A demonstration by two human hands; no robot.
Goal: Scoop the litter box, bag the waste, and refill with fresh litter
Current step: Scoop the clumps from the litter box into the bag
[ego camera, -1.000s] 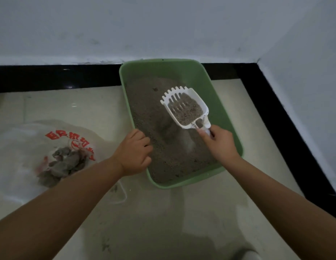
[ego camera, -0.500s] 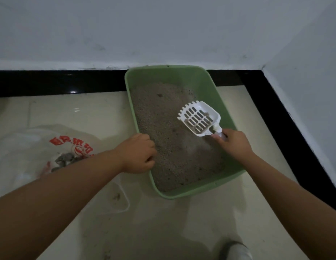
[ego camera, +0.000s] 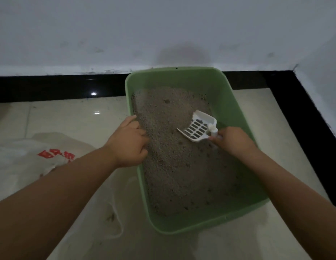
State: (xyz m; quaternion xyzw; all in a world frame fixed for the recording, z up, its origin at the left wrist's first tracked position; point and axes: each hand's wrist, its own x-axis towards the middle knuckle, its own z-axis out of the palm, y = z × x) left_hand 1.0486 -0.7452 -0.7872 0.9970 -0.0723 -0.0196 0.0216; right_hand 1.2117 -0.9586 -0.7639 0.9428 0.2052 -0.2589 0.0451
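A green litter box (ego camera: 236, 102) sits on the floor against the wall, filled with grey litter (ego camera: 174, 166). My right hand (ego camera: 232, 139) grips the handle of a white slotted scoop (ego camera: 198, 128), whose blade is tipped down onto the litter near the box's right side. My left hand (ego camera: 128, 141) grips the box's left rim, fingers curled over the edge. A white plastic bag (ego camera: 22, 162) with red print lies on the floor to the left, partly hidden by my left forearm.
A black skirting strip (ego camera: 50, 87) runs along the white wall behind the box and down the right side. Pale glossy floor tiles (ego camera: 73, 117) surround the box. Thin bag handles (ego camera: 116, 212) trail on the floor near the box's front left corner.
The scoop, loaded with litter a second ago, has emptied and dropped down to the litter surface, tilted on its edge. The view has moved closer to the box. My left hand stays on the rim.
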